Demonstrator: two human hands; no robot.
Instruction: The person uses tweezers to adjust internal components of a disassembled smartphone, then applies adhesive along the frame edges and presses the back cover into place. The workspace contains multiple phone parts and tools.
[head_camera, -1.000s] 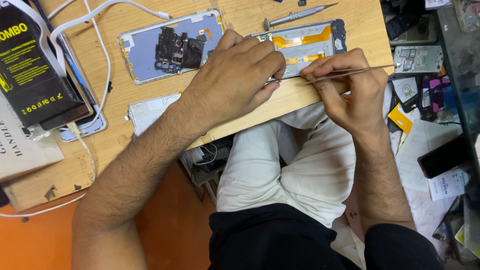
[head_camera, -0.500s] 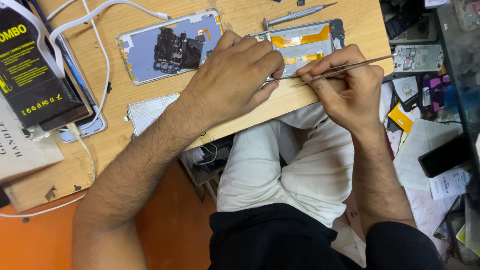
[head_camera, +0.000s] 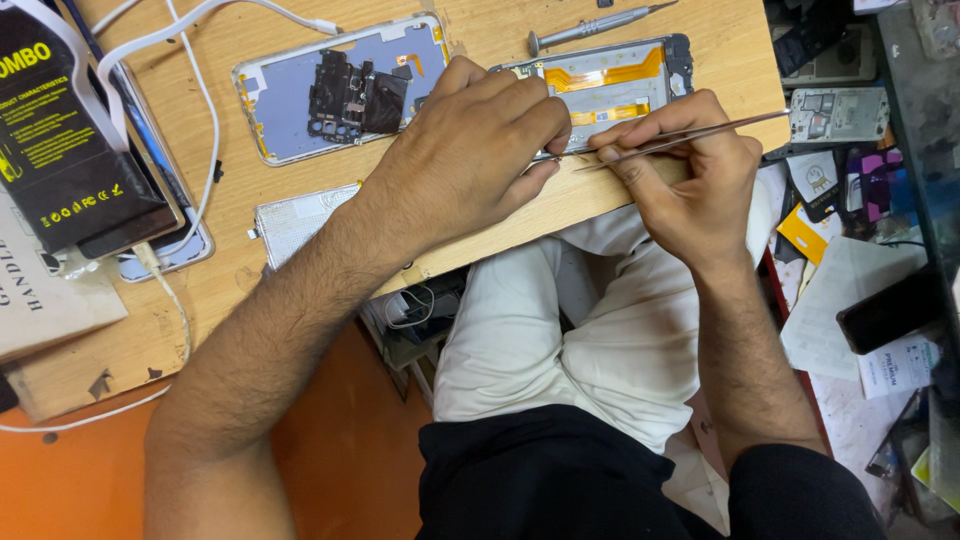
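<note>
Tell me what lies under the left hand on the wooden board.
The left hand rests on the near end of an opened phone frame with orange flex strips. Whatever the tweezers touch there is hidden by the fingers.
</note>
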